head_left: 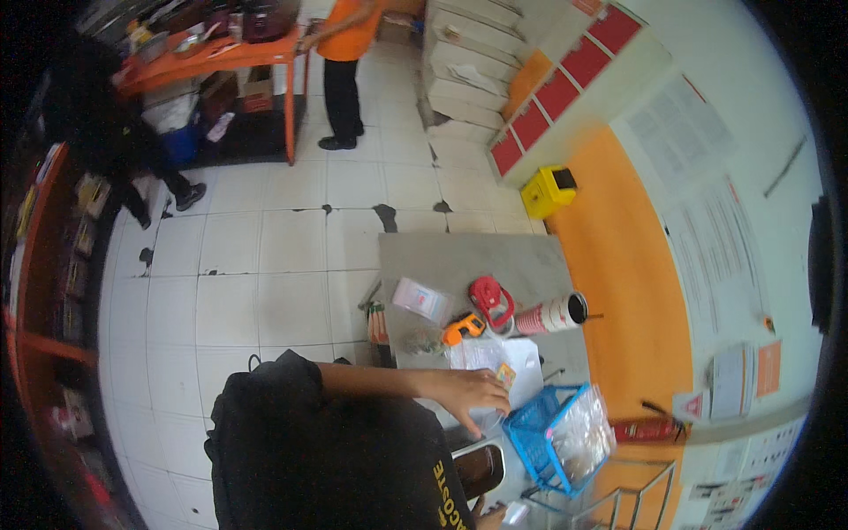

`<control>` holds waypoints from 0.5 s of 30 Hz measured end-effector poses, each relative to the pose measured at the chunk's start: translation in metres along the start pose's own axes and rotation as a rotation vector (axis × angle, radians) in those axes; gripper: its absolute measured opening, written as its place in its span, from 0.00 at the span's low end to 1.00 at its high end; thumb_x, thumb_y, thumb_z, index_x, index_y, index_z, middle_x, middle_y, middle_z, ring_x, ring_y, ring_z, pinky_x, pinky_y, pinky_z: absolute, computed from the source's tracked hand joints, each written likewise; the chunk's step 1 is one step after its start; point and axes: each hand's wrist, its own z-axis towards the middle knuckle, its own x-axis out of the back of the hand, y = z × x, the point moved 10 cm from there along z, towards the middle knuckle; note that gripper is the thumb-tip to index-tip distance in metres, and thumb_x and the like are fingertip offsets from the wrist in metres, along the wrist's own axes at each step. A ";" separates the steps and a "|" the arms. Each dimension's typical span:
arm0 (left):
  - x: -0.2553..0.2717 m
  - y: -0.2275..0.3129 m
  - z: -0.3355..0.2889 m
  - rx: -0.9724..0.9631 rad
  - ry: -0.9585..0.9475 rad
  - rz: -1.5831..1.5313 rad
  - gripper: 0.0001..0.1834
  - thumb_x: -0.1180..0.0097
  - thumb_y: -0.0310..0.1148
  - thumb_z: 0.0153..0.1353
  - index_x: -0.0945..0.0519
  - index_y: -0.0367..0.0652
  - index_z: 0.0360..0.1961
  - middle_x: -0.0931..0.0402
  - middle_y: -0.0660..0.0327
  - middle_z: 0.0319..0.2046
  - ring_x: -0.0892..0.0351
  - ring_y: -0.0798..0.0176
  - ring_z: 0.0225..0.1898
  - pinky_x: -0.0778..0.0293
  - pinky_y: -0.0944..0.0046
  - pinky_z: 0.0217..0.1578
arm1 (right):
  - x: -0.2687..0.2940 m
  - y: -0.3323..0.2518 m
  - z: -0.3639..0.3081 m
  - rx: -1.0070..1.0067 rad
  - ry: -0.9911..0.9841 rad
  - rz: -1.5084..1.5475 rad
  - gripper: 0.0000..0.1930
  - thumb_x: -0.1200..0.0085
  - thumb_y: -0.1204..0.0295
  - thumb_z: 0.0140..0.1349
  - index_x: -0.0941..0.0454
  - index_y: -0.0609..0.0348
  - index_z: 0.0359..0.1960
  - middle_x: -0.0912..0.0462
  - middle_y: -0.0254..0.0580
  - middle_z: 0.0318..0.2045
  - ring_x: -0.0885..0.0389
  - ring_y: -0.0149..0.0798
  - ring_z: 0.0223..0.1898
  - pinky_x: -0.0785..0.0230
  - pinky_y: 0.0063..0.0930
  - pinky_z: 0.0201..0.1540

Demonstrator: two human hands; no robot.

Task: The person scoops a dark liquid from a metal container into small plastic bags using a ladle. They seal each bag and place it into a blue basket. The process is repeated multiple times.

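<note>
On the grey table (459, 256), left hand (468, 393) touches a small orange packet (505, 374).

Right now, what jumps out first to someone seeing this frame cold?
The person's left hand reaches across the grey table, fingers spread over clear plastic bags with a small orange packet at the fingertips; the right hand is out of view. Just right sits a blue wire basket stuffed with clear bags. Beyond the hand lie a red tape dispenser, an orange handheld tool and a red-and-white roll.
</note>
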 end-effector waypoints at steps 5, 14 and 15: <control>0.002 0.005 -0.001 -0.025 0.129 0.018 0.33 0.32 0.51 0.49 0.29 0.43 0.50 0.27 0.57 0.45 0.27 0.51 0.51 0.36 0.49 0.53 | -0.013 -0.009 -0.002 0.063 -0.026 -0.042 0.20 0.48 0.55 0.68 0.24 0.64 0.43 0.19 0.58 0.37 0.19 0.56 0.38 0.27 0.47 0.43; 0.016 0.001 -0.004 0.042 0.172 -0.093 0.29 0.32 0.46 0.50 0.29 0.43 0.47 0.25 0.59 0.42 0.25 0.52 0.47 0.32 0.51 0.48 | -0.039 -0.001 0.009 0.051 -0.059 -0.068 0.19 0.50 0.56 0.68 0.25 0.61 0.44 0.19 0.59 0.38 0.20 0.59 0.39 0.28 0.49 0.43; 0.013 0.002 -0.002 0.038 0.163 -0.099 0.28 0.32 0.46 0.50 0.28 0.43 0.47 0.25 0.59 0.42 0.25 0.52 0.47 0.31 0.52 0.48 | -0.043 0.001 0.007 0.039 -0.063 -0.061 0.19 0.50 0.56 0.68 0.25 0.61 0.44 0.19 0.59 0.38 0.20 0.59 0.39 0.28 0.49 0.43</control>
